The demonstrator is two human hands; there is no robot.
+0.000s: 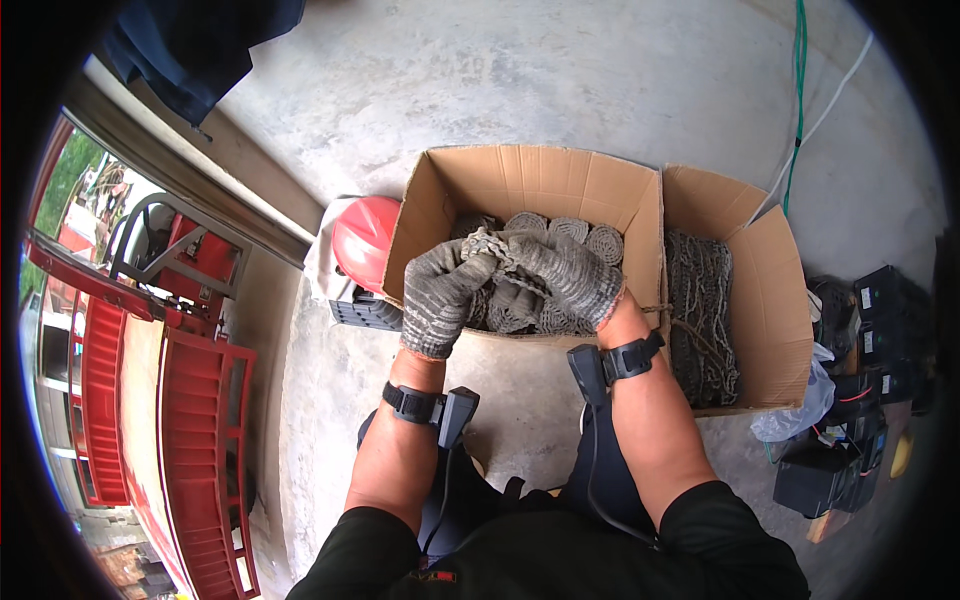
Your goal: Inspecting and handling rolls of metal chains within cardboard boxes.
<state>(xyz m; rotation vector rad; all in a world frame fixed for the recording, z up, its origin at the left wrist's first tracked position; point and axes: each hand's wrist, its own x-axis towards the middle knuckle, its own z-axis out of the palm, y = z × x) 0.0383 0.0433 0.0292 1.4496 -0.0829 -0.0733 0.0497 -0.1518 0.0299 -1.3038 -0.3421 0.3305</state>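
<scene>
My left hand (445, 295) and my right hand (565, 270), both in grey knit gloves, are closed on a bunched grey linked strand (486, 247), rope or chain, above the middle cardboard box (530, 172). Inside that box lie several tightly coiled rolls (603, 246) of similar grey material, partly hidden by my hands and the strand. Beside it on the right, a second open cardboard box (765, 320) holds long grey lengths (700, 310) of mesh or linked strands, with a looser tan cord across them.
A red helmet (362, 235) and dark plastic crate (360, 315) sit left of the boxes. Red machinery (200, 440) stands by the opening at far left. Black battery-like blocks (875, 310) and a clear bag (805, 400) are at right. Green and white cables (797, 120) cross the upper right. Dark cloth (190, 50) hangs upper left.
</scene>
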